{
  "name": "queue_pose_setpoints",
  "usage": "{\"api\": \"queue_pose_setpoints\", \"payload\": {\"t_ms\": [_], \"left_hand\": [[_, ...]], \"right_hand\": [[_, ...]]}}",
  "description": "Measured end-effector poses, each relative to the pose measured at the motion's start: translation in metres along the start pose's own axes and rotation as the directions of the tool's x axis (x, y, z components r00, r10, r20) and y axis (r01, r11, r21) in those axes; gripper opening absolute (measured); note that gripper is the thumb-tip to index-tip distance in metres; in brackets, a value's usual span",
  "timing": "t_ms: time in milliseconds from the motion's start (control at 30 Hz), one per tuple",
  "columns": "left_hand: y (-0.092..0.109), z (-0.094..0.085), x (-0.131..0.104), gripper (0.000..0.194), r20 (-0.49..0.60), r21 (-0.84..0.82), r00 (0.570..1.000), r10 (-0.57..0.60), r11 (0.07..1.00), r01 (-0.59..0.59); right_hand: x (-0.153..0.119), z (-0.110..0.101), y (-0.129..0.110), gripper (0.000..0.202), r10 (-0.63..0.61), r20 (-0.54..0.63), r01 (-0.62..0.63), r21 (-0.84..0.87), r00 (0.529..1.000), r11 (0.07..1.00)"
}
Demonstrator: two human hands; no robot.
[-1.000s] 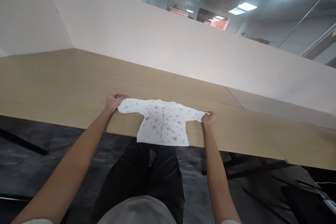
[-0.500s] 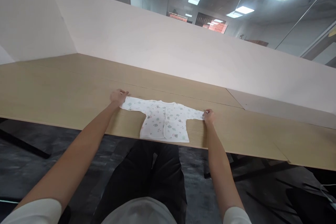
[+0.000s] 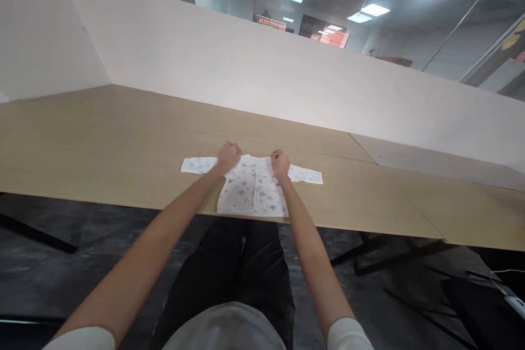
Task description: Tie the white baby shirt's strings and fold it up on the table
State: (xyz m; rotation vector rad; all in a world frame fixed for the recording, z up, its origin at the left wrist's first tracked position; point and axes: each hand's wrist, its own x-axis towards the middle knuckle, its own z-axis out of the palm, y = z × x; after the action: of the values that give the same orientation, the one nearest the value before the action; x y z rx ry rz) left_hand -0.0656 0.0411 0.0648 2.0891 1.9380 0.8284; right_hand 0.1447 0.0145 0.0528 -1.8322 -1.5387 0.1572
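A small white long-sleeved top (image 3: 241, 191) with a scattered print lies flat at the table's front edge, its sleeves spread to both sides. My left hand (image 3: 229, 154) is at the left shoulder near the neckline, fingers curled and somewhat blurred. At the right shoulder, my right hand (image 3: 280, 163) is closed, fingers pressed together. What either hand may grip is too small to make out. My forearms cover parts of the top's left and right sides.
The long wooden table (image 3: 123, 142) runs across the view, with a low white wall (image 3: 229, 71) and glass behind it. A grey panel (image 3: 435, 161) lies along the back right. A black chair (image 3: 471, 306) stands at the lower right.
Both hands have left the sleeve ends and moved inward to the shoulders beside the neckline. The sleeves remain spread out on the table. The view has shifted slightly.
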Motion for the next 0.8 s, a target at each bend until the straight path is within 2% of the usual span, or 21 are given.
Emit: {"api": "queue_pose_setpoints", "payload": {"t_ms": [100, 167, 233, 333, 600, 800], "left_hand": [[0.032, 0.039, -0.023, 0.033, 0.078, 0.026, 0.997, -0.006, 1.0, 0.004], [0.038, 0.055, -0.03, 0.032, 0.092, 0.017, 0.996, -0.001, 1.0, -0.001], [0.036, 0.064, -0.033, 0.03, 0.077, -0.01, 0.996, 0.048, 0.999, -0.047], [0.028, 0.067, -0.032, 0.03, 0.051, -0.08, 0.991, 0.125, 0.989, -0.121], [0.026, 0.068, -0.033, 0.025, 0.059, -0.218, 0.988, 0.146, 0.967, -0.13], [0.027, 0.071, -0.035, 0.03, 0.044, -0.186, 0.987, 0.156, 0.972, -0.145]], "right_hand": [[-0.019, 0.032, -0.018, 0.017, 0.019, 0.159, -0.017, -0.011, 0.987, 1.0], [-0.027, 0.042, -0.016, 0.019, 0.014, 0.178, -0.01, -0.022, 0.984, 1.0], [-0.03, 0.046, -0.01, 0.022, -0.031, 0.17, 0.035, -0.019, 0.985, 0.999], [-0.029, 0.047, -0.003, 0.021, -0.071, 0.159, 0.069, 0.019, 0.985, 0.997], [-0.029, 0.047, 0.001, 0.014, -0.088, 0.147, 0.073, 0.105, 0.985, 0.992], [-0.029, 0.048, 0.003, 0.015, -0.106, 0.16, 0.093, 0.087, 0.981, 0.992]]}}
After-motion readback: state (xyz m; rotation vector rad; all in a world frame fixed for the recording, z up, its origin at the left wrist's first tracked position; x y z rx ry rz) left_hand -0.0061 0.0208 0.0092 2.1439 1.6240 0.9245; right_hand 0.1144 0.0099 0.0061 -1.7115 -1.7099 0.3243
